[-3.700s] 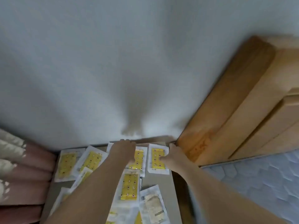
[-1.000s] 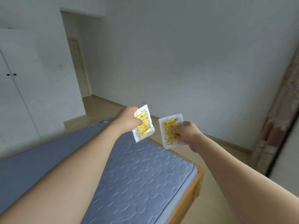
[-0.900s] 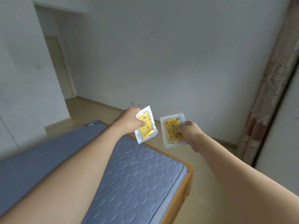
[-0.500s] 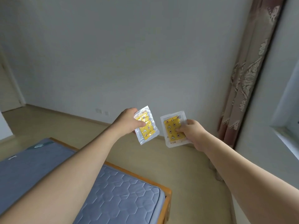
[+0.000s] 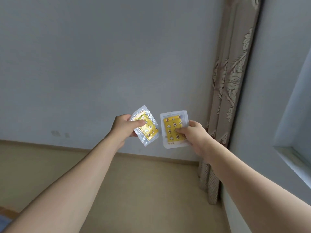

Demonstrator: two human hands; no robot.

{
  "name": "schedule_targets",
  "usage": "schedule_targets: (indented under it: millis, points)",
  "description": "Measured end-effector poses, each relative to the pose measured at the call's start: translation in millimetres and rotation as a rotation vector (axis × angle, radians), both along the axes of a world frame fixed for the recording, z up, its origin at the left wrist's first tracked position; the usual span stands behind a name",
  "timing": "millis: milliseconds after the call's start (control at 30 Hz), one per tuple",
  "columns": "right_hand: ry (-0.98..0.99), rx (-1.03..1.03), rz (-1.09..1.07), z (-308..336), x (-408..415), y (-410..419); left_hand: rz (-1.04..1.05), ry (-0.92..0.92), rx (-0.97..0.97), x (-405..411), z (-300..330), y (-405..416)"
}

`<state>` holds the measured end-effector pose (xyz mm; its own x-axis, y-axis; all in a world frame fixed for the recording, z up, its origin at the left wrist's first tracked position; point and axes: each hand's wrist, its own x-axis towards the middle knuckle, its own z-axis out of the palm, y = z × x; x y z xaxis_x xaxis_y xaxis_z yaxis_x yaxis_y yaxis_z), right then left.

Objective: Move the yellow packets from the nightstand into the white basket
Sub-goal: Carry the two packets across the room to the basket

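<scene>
Yellow packets point(image 5: 146, 127), two of them, sit at the centre of the frame, one in each of a person's outstretched hands, held up in front of a plain grey wall point(image 5: 101, 64). At centre left, the left hand point(image 5: 123, 129) pinches its packet by the near edge, thumb laid across the face and the other fingers curled behind, so the clear-bordered sachet tilts with its lower corner pointing down and to the right. Just right of it, not touching, the second packet point(image 5: 173, 129) stands nearly upright, its yellow printed panel facing the camera; the right hand point(image 5: 193, 137) clamps it at the lower right, thumb pressed on the front and fingers folded behind. Holding each sachet by an edge, apart from the other, appears to keep both flat and separately ready to drop. Both arms reach forward from the lower corners of the frame, which suggests the packets are being carried rather than set down. Neither the nightstand nor the white basket is in view, so how near the drop-off lies cannot be told. Below the hands runs a pale wooden floor point(image 5: 134, 190). At the right of the frame a patterned curtain point(image 5: 232, 73) hangs to the floor, and at the far right edge a window sill point(image 5: 292, 158) juts in.
</scene>
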<state>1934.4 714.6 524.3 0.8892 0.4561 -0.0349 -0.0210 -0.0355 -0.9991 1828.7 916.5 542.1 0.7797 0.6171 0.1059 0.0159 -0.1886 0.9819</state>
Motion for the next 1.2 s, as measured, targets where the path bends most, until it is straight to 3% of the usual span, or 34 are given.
schedule_targets:
  millis: [233,633,800,1200]
  points:
    - [0.03,0.013,0.054,25,162,84,0.087,0.009,0.012,128,24,79]
    - [0.029,-0.014,0.333,8,295,366,0.273,0.037,-0.072,227,1,328]
    - [0.015,-0.023,0.391,21,318,499,0.392,-0.026,-0.109,228,9,446]
    - [0.069,-0.002,0.781,3,287,825,0.77,-0.006,-0.096,164,6,687]
